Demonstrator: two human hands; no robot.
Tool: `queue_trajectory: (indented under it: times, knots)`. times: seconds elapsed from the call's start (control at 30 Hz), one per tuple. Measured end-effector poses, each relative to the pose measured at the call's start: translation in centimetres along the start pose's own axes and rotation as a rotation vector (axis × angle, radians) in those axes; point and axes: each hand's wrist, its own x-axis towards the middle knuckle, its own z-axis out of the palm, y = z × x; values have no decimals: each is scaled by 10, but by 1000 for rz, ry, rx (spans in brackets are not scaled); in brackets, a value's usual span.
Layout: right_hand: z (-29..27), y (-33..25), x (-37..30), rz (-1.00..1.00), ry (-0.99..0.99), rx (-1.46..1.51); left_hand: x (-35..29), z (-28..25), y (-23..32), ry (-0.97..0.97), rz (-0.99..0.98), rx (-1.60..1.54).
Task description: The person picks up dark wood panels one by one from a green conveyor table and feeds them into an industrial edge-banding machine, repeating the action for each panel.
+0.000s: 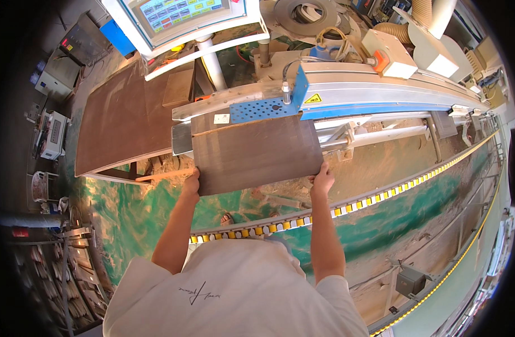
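Note:
A dark brown rectangular panel [257,154] spans the space between my hands, roughly flat, over the near end of a long machine. My left hand [193,183] is closed on its near left corner, and my right hand [323,180] grips the near right corner. Past the panel's far edge, a similar brown surface with a small white label [221,118] shows in part; whether it is a second board cannot be told. A blue perforated plate [263,110] lies just beyond. The fingers under the panel are hidden.
A brown-topped table [120,121] stands at the left. Above it is a control screen [179,14] on a white post. The machine's silver and blue beam [375,92] stretches right. Nearer me runs a conveyor with yellow and white rollers [347,208]. Dust covers the green floor [134,213].

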Motion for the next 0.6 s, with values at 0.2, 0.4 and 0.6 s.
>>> queue_trajectory:
  times: [0.2,0.4,0.6]
  knots:
    - [-43,-16,50,138,-78,103,-21,67,-2,-10,12,-52]
    - [-97,-30,-5,95,-60,380,-9,121,-15,47,-96,18]
    - [-215,49,-158,165,30,487,1,178,-41,3,43,182]
